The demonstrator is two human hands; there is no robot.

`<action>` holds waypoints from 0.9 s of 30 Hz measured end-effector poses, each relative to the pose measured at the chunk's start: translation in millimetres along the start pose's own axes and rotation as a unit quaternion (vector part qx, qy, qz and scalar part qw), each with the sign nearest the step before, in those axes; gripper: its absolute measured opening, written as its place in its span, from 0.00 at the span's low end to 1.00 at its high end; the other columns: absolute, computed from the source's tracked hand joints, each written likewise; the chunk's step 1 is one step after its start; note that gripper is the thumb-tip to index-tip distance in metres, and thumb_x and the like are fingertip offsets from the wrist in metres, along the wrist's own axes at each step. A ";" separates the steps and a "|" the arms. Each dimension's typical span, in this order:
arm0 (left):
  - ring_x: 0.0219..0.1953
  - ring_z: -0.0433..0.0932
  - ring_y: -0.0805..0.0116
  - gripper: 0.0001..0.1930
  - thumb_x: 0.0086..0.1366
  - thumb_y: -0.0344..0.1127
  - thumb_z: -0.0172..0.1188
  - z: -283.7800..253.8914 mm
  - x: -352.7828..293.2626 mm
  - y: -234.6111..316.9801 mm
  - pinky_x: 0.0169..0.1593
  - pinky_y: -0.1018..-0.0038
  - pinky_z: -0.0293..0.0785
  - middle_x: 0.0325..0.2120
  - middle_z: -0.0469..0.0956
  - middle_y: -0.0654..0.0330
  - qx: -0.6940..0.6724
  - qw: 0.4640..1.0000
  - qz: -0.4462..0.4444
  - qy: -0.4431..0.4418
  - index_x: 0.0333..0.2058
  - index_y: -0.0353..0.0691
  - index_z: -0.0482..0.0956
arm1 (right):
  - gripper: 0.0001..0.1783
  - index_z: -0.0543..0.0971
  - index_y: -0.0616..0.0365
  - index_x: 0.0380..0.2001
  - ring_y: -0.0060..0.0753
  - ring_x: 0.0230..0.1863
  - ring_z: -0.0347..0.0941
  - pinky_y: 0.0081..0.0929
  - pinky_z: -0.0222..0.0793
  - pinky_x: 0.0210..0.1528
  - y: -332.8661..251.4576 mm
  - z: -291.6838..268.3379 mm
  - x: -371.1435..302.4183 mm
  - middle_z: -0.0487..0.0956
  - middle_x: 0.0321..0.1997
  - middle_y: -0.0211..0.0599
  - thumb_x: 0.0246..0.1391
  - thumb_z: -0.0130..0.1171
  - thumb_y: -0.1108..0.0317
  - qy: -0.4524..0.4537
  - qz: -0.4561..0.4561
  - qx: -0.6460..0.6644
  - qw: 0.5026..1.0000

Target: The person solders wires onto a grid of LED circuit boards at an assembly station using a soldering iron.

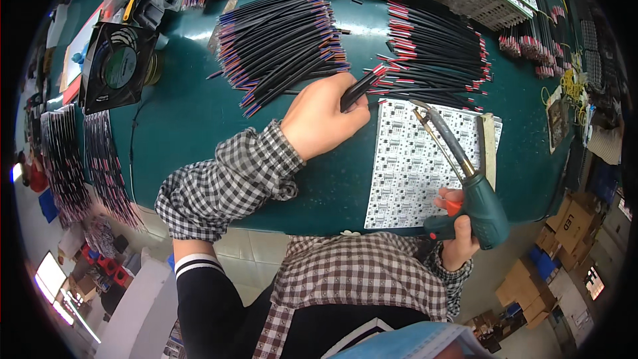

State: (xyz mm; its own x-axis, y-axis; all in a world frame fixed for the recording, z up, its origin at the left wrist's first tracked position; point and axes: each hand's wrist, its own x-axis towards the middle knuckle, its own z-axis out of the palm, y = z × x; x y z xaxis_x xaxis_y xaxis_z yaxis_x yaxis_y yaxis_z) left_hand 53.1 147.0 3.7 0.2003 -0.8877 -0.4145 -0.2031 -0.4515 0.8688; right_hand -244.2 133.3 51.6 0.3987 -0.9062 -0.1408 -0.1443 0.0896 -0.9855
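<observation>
L hand's grip [325,118] is pinching a few black wires [359,92] w/ red-and-white tips [379,72], above the green counter [319,189] near a red-tipped wire pile [440,50]. R hand's grip [458,249] is wrapping round a green soldering gun [490,209], its long barrel [449,136] slanting over white circuit boards [405,173].

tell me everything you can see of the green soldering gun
The soldering gun is pistol-shaped, with a dark green, plastic-looking body, a red trigger, a brass-coloured collar and a long dark grey barrel with a thin metal tube alongside. The right hand holds it, fingers at the trigger. It slants, barrel pointing up and left in the picture, over the white patterned panel; whether its front end touches anything is unclear.
</observation>
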 end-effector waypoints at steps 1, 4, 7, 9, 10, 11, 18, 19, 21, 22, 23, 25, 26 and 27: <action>0.26 0.69 0.85 0.06 0.57 0.30 0.62 0.1 -0.2 -1.7 0.32 0.84 0.66 0.24 0.73 0.69 0.000 1.000 -0.002 -0.001 0.31 0.33 0.77 | 0.31 0.64 0.73 0.57 0.53 0.48 0.76 0.42 0.79 0.45 1.1 0.0 0.0 0.75 0.46 0.53 0.60 0.56 0.58 -0.004 0.007 0.004 1.000; 0.25 0.65 0.84 0.05 0.57 0.29 0.61 -0.6 0.5 -4.5 0.30 0.84 0.64 0.23 0.72 0.69 -0.020 0.998 0.044 0.028 0.30 0.33 0.77 | 0.31 0.64 0.73 0.57 0.53 0.48 0.76 0.42 0.80 0.45 1.9 1.3 -0.1 0.75 0.46 0.52 0.60 0.56 0.58 -0.008 0.019 0.002 1.000; 0.24 0.63 0.83 0.05 0.57 0.28 0.61 -5.7 -1.8 3.2 0.29 0.82 0.62 0.22 0.70 0.67 -0.057 0.998 0.032 0.002 0.30 0.32 0.77 | 0.30 0.64 0.72 0.57 0.53 0.48 0.76 0.42 0.80 0.44 1.2 1.9 0.9 0.75 0.46 0.52 0.60 0.55 0.58 -0.010 0.023 -0.005 1.000; 0.24 0.64 0.82 0.07 0.58 0.30 0.62 -6.0 1.5 4.5 0.30 0.82 0.63 0.21 0.70 0.67 -0.031 0.999 0.027 -0.008 0.30 0.32 0.76 | 0.30 0.64 0.72 0.57 0.53 0.48 0.76 0.42 0.80 0.43 2.0 2.1 1.4 0.74 0.46 0.52 0.60 0.55 0.58 -0.013 0.023 -0.006 1.000; 0.24 0.64 0.82 0.07 0.58 0.30 0.62 -5.8 3.3 3.9 0.30 0.82 0.63 0.21 0.70 0.67 -0.031 0.999 0.026 -0.007 0.30 0.32 0.76 | 0.30 0.65 0.72 0.56 0.53 0.48 0.76 0.41 0.81 0.43 3.1 2.1 1.4 0.74 0.46 0.52 0.60 0.54 0.58 -0.012 0.017 -0.003 1.000; 0.25 0.64 0.83 0.08 0.59 0.32 0.62 -5.6 5.3 3.2 0.30 0.82 0.63 0.22 0.70 0.68 -0.008 1.000 0.025 -0.003 0.30 0.31 0.76 | 0.30 0.65 0.73 0.56 0.53 0.48 0.76 0.41 0.81 0.42 3.7 2.0 1.6 0.74 0.45 0.52 0.61 0.54 0.58 -0.010 0.010 -0.001 1.000; 0.27 0.66 0.81 0.09 0.64 0.32 0.59 -8.7 0.3 6.8 0.31 0.79 0.65 0.26 0.72 0.66 -0.083 0.996 0.042 0.002 0.39 0.33 0.75 | 0.28 0.67 0.74 0.52 0.51 0.45 0.77 0.37 0.83 0.38 -1.2 -0.7 4.9 0.74 0.45 0.52 0.61 0.53 0.57 0.016 0.012 0.009 1.000; 0.27 0.66 0.81 0.09 0.64 0.32 0.59 -10.1 2.3 14.4 0.31 0.79 0.65 0.26 0.72 0.66 -0.083 0.995 0.049 0.000 0.39 0.33 0.75 | 0.28 0.67 0.73 0.51 0.50 0.44 0.77 0.35 0.83 0.36 -3.0 -1.0 6.1 0.74 0.44 0.52 0.62 0.52 0.56 0.034 0.008 0.004 0.999; 0.28 0.72 0.73 0.10 0.66 0.31 0.56 -13.6 7.6 38.6 0.32 0.74 0.69 0.28 0.75 0.60 0.000 0.983 0.172 0.066 0.44 0.34 0.73 | 0.27 0.68 0.73 0.51 0.49 0.43 0.77 0.33 0.83 0.35 -3.1 -3.6 8.6 0.75 0.44 0.51 0.63 0.50 0.55 0.058 -0.001 -0.003 0.998; 0.28 0.72 0.73 0.10 0.66 0.31 0.56 -11.3 11.0 49.1 0.32 0.74 0.69 0.28 0.75 0.60 0.002 0.982 0.175 0.072 0.44 0.34 0.73 | 0.27 0.68 0.73 0.51 0.46 0.43 0.77 0.31 0.82 0.34 -1.6 -7.5 9.3 0.75 0.43 0.49 0.64 0.49 0.55 0.095 -0.026 0.006 0.995; 0.29 0.75 0.66 0.10 0.65 0.31 0.56 -4.7 24.0 61.8 0.33 0.71 0.72 0.29 0.76 0.56 0.103 0.956 0.242 0.130 0.43 0.35 0.73 | 0.28 0.68 0.73 0.52 0.43 0.43 0.77 0.29 0.82 0.33 -1.9 -11.3 10.5 0.76 0.43 0.48 0.65 0.47 0.55 0.133 -0.052 0.014 0.990; 0.31 0.77 0.55 0.10 0.64 0.32 0.56 19.0 62.5 75.3 0.35 0.66 0.75 0.31 0.76 0.50 0.227 0.897 0.333 0.184 0.42 0.36 0.72 | 0.28 0.68 0.73 0.54 0.41 0.42 0.78 0.27 0.81 0.32 -4.3 -16.3 13.7 0.76 0.42 0.46 0.65 0.46 0.55 0.176 -0.068 -0.006 0.982; 0.32 0.77 0.50 0.10 0.63 0.32 0.56 35.0 83.8 73.5 0.36 0.63 0.76 0.32 0.75 0.48 0.254 0.878 0.360 0.185 0.41 0.36 0.72 | 0.28 0.67 0.72 0.56 0.38 0.42 0.78 0.24 0.80 0.30 -5.6 -18.6 16.3 0.77 0.42 0.45 0.66 0.45 0.55 0.217 -0.078 -0.022 0.973; 0.32 0.77 0.50 0.09 0.63 0.32 0.56 40.3 92.4 73.7 0.36 0.63 0.76 0.31 0.74 0.50 0.290 0.860 0.380 0.177 0.41 0.36 0.72 | 0.29 0.66 0.71 0.59 0.35 0.42 0.77 0.21 0.79 0.30 -4.9 -20.1 17.2 0.77 0.42 0.44 0.66 0.46 0.56 0.224 -0.079 0.003 0.971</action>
State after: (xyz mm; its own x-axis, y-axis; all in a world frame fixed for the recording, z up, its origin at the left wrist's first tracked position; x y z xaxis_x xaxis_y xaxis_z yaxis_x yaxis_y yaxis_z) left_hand 18.0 28.1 18.5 0.0566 -0.9097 0.4114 -0.8282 0.1873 0.5282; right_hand -254.9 109.0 55.9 -0.0186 -0.9976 0.0664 -0.1076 -0.0640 -0.9921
